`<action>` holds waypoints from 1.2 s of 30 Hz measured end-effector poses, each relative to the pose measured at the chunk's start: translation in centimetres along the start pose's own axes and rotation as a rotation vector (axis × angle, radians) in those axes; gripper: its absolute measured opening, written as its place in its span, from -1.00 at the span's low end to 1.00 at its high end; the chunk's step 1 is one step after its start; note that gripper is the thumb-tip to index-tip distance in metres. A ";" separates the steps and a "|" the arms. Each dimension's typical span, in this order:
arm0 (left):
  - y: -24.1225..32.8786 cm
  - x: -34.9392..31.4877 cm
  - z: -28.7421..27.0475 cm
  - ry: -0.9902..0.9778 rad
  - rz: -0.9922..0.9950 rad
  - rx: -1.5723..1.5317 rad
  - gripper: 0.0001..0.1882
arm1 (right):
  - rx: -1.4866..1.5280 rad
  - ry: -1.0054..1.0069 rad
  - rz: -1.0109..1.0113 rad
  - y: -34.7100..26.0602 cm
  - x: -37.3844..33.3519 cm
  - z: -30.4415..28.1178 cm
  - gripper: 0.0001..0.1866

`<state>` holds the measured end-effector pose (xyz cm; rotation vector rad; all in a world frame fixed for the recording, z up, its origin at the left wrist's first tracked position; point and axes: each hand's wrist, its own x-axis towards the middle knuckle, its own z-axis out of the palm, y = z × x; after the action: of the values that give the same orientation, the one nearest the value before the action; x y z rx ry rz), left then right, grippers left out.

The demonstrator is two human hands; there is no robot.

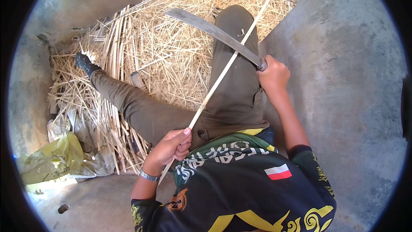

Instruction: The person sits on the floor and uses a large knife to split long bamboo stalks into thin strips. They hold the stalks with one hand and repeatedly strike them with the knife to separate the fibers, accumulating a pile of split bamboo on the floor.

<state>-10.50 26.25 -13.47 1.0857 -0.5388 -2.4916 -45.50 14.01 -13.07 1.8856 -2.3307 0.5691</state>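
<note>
Left hand (174,146) clamped around a long, thin, pale bamboo-like strip (219,79) near its lower end; strip slants up over the brown-trousered raised leg (234,21). Right hand (274,74) closed on the handle of a long, curved, grey metal blade (201,25), which crosses the strip above that thigh. Whether the edge bites: cannot tell. Judgement: good work here wants a steady left grip well clear of the edge, a shallow blade angle, light strokes, and care for the leg beneath.
</note>
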 end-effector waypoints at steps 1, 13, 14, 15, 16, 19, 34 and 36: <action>0.2 0.2 -0.4 -0.009 0.000 0.043 -0.57 | 0.009 0.011 -0.014 0.1 0.1 0.0 -0.77; 6.9 9.1 3.5 0.132 0.342 0.475 -0.62 | 0.002 0.072 -0.193 -1.6 0.7 1.6 -0.83; 7.3 9.4 3.6 0.129 0.346 0.463 -0.61 | 0.009 0.062 -0.187 -1.9 0.8 1.9 -0.83; 7.9 9.6 3.8 0.127 0.351 0.450 -0.61 | 0.018 0.052 -0.181 -2.2 1.0 2.0 -0.83; 8.2 9.7 3.9 0.129 0.352 0.434 -0.61 | 0.015 0.048 -0.197 -2.3 1.0 2.0 -0.82; 9.4 10.8 3.9 0.072 0.358 0.315 -0.61 | 0.006 0.046 -0.271 -3.0 1.3 2.1 -0.81; 5.7 6.3 4.1 0.033 0.174 0.008 -0.56 | -0.047 0.107 -0.383 -3.1 1.2 1.7 -0.89; 4.9 5.6 4.5 0.028 0.150 -0.012 -0.55 | -0.048 0.139 -0.391 -2.6 1.0 1.3 -0.87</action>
<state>-16.53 20.25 -11.69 1.0348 -0.5743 -2.3436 -43.07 12.19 -13.38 2.1236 -1.8062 0.5686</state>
